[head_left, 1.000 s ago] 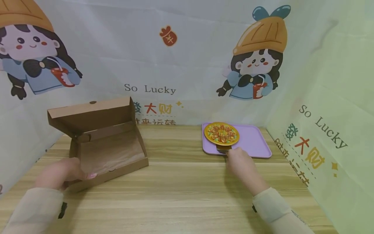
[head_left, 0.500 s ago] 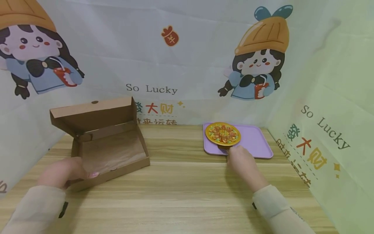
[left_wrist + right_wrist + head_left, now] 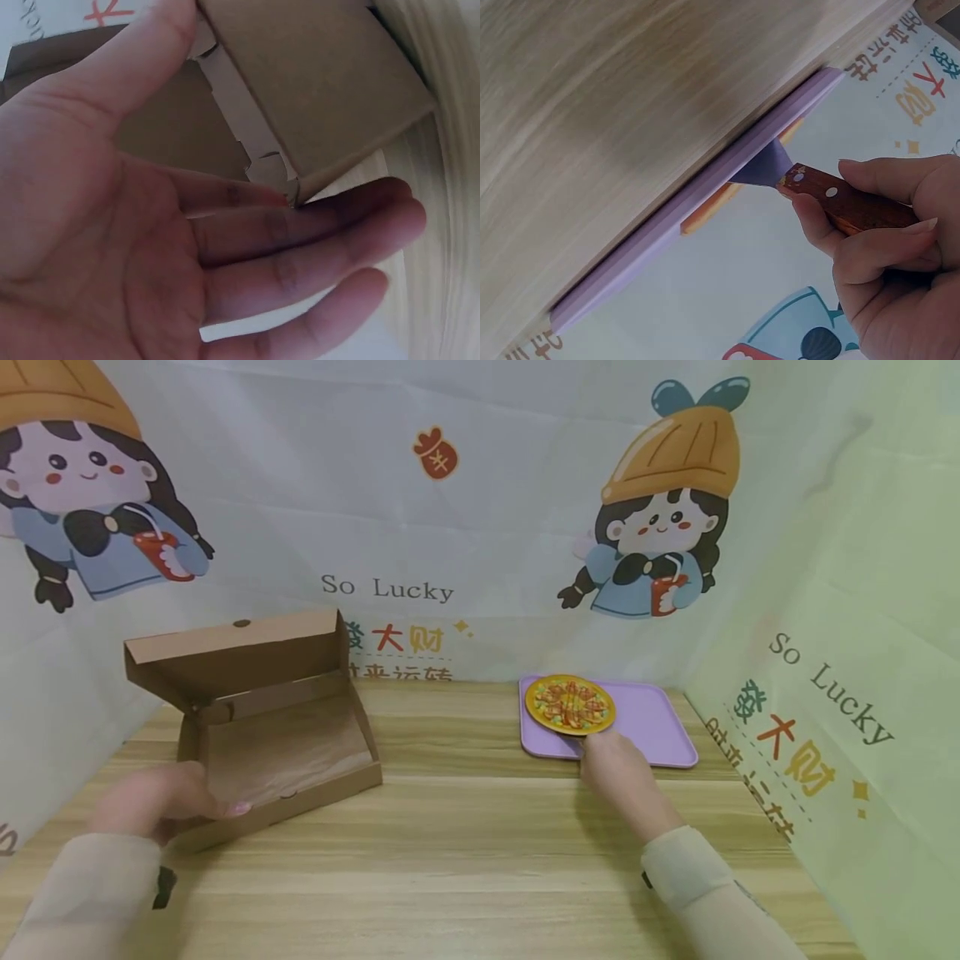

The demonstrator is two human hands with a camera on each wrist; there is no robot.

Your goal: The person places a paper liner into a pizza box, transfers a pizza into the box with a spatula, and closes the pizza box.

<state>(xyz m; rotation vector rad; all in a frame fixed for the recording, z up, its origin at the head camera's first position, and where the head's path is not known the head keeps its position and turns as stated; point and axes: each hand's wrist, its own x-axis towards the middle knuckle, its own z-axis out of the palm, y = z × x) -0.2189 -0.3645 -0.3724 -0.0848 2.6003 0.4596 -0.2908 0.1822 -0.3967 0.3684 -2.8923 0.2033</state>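
Note:
In the head view, my right hand [image 3: 618,772] grips a spatula. The right wrist view shows its riveted wooden handle [image 3: 855,204] in the fingers. Its metal blade [image 3: 765,166] reaches over the tray's rim and goes mostly out of sight under a round toy pizza [image 3: 570,703]. That pizza lies at the left part of a lilac tray [image 3: 648,722]. At the left, my left hand [image 3: 161,797] rests at the near left corner of an opened cardboard pizza box [image 3: 322,802]. Its thumb lies over the front wall, and the left wrist view shows fairly straight fingers [image 3: 315,232].
The box's lid [image 3: 240,652] stands raised at the back, and brown paper [image 3: 292,743] lines the bottom. A wood-grain table [image 3: 465,843] lies under everything. Printed cloth [image 3: 495,527] hangs behind the table and along its sides.
The spatula's blade has slid farther under the pizza, with my right hand moving slightly toward it. The left hand and the box keep their places.

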